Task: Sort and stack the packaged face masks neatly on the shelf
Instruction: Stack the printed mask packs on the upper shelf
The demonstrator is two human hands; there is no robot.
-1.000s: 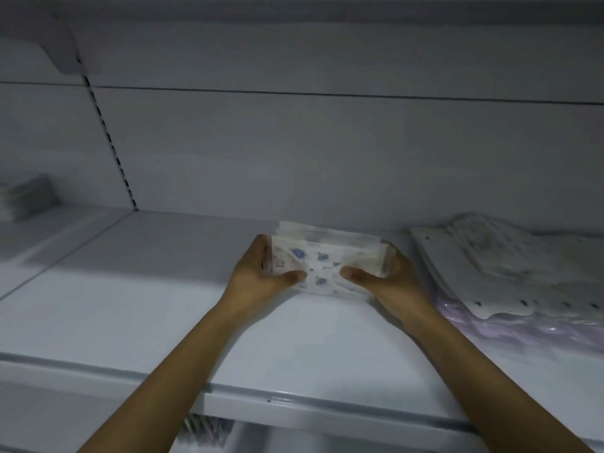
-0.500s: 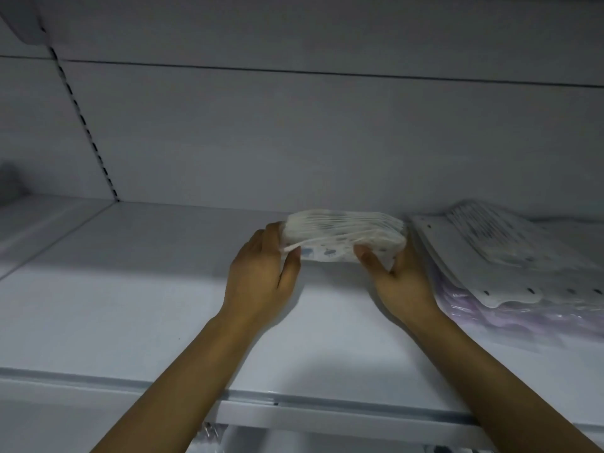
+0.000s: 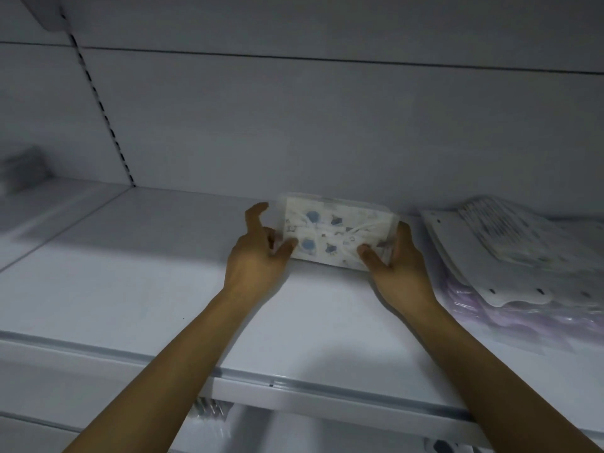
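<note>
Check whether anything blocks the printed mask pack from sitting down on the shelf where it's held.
Nothing visible. The left hand and right hand grip the printed mask pack by its ends; no item shows between it and the shelf or the back panel. The pile of flat packs lies to its right, out of the way.

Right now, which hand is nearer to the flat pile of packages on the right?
Right. The right hand sits just left of the pile; the left hand lies farther left, past the mask pack.
</note>
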